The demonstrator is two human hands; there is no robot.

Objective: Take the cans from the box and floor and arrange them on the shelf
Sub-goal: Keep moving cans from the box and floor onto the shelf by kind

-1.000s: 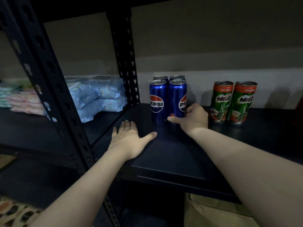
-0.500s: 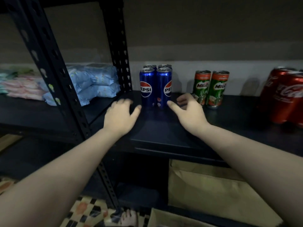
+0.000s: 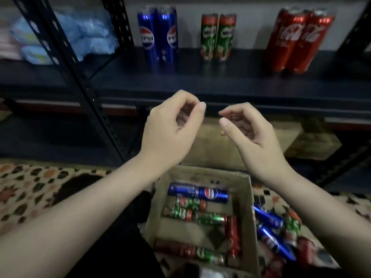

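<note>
Shelf post (image 3: pixel 84 85) left; blue packs (image 3: pixel 88 35) behind; patterned mat (image 3: pixel 26 189) below.

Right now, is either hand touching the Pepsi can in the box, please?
Apart: the head view shows both hands empty, raised above the box.

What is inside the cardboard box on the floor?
The cardboard box holds lying cans: a blue Pepsi can, green Milo cans, red cans. Anything beneath them is hidden.

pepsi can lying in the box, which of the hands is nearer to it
Left, by a small margin. The left hand hangs just above and left of the Pepsi can in the cardboard box; the right hand is above it, farther right. Both hold nothing.
</note>
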